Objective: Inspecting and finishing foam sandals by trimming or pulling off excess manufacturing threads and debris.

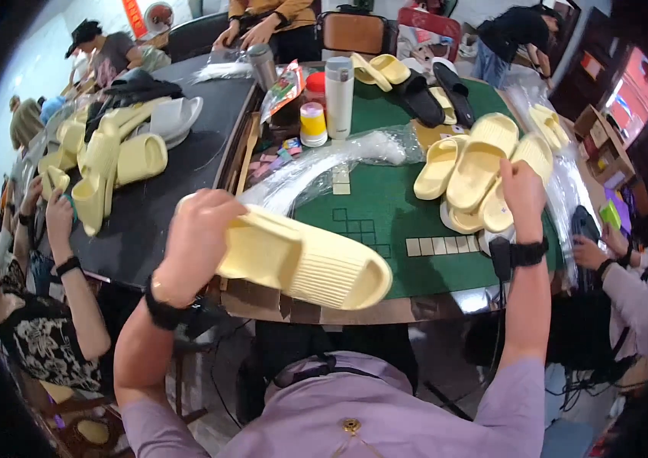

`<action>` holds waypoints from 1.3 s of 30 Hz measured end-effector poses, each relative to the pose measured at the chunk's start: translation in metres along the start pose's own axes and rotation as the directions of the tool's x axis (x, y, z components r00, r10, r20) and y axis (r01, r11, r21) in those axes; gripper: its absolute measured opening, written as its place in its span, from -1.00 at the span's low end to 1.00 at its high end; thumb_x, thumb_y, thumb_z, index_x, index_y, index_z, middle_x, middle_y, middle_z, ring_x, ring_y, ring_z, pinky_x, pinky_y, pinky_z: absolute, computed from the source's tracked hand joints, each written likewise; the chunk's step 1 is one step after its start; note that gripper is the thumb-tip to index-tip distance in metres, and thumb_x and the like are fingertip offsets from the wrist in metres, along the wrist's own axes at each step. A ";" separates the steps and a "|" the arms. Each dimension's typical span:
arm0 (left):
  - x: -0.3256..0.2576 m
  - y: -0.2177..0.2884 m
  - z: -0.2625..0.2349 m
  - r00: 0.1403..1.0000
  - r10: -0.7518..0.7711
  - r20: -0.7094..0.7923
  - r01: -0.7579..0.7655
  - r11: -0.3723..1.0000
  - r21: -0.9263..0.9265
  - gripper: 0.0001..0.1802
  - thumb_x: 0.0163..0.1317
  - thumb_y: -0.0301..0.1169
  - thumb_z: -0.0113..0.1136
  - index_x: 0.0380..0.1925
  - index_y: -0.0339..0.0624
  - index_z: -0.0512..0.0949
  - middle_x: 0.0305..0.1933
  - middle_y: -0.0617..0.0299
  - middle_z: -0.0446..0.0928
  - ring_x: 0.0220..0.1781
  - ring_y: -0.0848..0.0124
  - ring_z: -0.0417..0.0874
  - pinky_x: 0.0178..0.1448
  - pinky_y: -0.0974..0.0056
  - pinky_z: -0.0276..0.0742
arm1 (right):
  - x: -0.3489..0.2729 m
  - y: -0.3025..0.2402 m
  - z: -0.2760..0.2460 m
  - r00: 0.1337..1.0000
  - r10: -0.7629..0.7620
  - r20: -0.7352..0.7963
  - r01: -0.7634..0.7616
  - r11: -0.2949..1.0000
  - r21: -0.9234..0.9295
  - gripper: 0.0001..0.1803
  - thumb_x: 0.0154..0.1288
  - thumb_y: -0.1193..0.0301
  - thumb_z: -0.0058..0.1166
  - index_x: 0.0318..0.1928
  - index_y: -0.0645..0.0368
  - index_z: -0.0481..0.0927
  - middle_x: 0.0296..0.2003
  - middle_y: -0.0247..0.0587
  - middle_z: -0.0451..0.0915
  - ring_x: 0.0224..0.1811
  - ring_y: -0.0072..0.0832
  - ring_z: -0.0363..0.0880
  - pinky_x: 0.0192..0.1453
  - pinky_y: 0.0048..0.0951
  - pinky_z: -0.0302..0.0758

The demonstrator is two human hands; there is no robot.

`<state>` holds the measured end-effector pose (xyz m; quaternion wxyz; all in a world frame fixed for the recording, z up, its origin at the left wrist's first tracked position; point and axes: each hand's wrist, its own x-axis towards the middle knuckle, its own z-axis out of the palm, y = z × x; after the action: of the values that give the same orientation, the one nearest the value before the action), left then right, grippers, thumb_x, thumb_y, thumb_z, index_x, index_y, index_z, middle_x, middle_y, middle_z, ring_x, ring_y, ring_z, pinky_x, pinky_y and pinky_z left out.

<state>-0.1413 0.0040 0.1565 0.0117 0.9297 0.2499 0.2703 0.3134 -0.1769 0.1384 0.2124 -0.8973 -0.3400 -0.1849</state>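
Note:
My left hand (203, 233) is wrapped round the strap end of a pale yellow slide slipper (328, 263). The slipper hangs tilted above the table's near edge, its ribbed footbed showing. At the right, my right hand (523, 195) is closed on a pale yellow slipper (497, 212) at the edge of a pile; the fingertips are partly hidden. Other yellow slippers (482, 160) lie stacked just left of this hand.
A white tumbler (338, 99), a yellow-banded jar (313, 124) and clear plastic bags (369, 149) stand or lie mid-table. Black slippers (421, 99) lie at the back. More yellow slippers (100, 164) cover the dark table at left. Co-workers sit on both sides.

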 end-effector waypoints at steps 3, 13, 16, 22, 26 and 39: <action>0.007 0.017 0.031 0.997 0.007 0.075 -0.006 1.000 -0.013 -0.71 -0.08 -0.67 0.04 -0.37 -0.20 0.67 -0.31 0.11 0.60 -0.16 0.09 0.60 -0.04 0.11 0.54 | -0.035 -0.020 0.000 0.981 -0.118 0.155 0.068 0.953 0.295 -0.63 0.34 0.13 0.09 -0.27 0.24 0.64 -0.39 -0.06 0.67 -0.38 -0.22 0.64 -0.22 -0.25 0.55; 0.003 0.025 0.081 0.961 -0.038 0.274 0.024 0.998 0.055 -0.73 -0.08 -0.61 0.08 -0.39 -0.13 0.69 -0.36 0.17 0.63 -0.20 0.15 0.61 -0.09 0.11 0.55 | -0.154 -0.048 0.049 0.568 -0.473 0.674 -0.245 0.684 0.687 -0.61 0.17 0.53 0.09 0.05 0.25 0.50 -0.30 -0.19 0.63 -0.31 -0.52 0.55 -0.17 -0.45 0.51; -0.006 0.018 0.066 0.942 -0.017 0.336 -0.007 0.998 0.070 -0.74 -0.08 -0.58 0.10 -0.39 -0.12 0.69 -0.36 0.18 0.63 -0.21 0.16 0.61 -0.10 0.13 0.56 | -0.147 -0.039 0.051 0.625 -0.493 0.605 -0.149 0.686 0.713 -0.63 0.19 0.61 -0.07 0.04 0.23 0.53 -0.26 -0.15 0.64 -0.25 -0.49 0.59 -0.11 -0.44 0.52; -0.006 0.005 0.056 0.817 0.319 0.480 -0.387 0.921 0.047 -0.90 -0.14 -0.47 0.16 -0.55 -0.08 0.62 -0.40 0.27 0.58 -0.10 0.27 0.56 0.21 0.13 0.42 | -0.091 -0.009 0.071 0.479 -0.539 0.693 -0.165 0.720 0.674 -0.65 0.22 0.56 -0.06 0.00 0.22 0.63 -0.16 -0.16 0.69 -0.09 -0.44 0.62 0.05 -0.44 0.50; 0.008 0.041 0.087 0.823 0.395 0.408 -0.431 0.902 -0.003 -0.93 -0.10 -0.44 0.16 -0.55 -0.08 0.60 -0.31 0.28 0.58 -0.01 0.30 0.54 0.39 0.08 0.31 | -0.068 -0.069 0.080 0.561 -0.706 0.432 0.135 0.592 0.794 -0.75 0.26 0.49 0.08 -0.06 0.20 0.67 -0.19 -0.05 0.69 -0.13 -0.30 0.65 0.00 -0.37 0.53; -0.035 0.024 0.121 0.950 -0.219 0.221 0.264 0.943 -0.202 -0.60 0.13 -0.36 0.29 -0.01 -0.19 0.53 0.00 0.00 0.54 0.06 0.05 0.53 0.13 0.06 0.47 | -0.128 -0.074 0.107 0.747 -0.587 0.313 0.307 0.722 0.621 -0.55 0.34 0.28 0.03 0.15 0.26 0.47 0.08 0.07 0.50 0.14 -0.04 0.41 0.26 -0.15 0.31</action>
<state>-0.0943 -0.0193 0.0396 0.1767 0.9062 0.3273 0.2011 0.1924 -0.1403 0.0062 0.3058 -0.7039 -0.6329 0.1025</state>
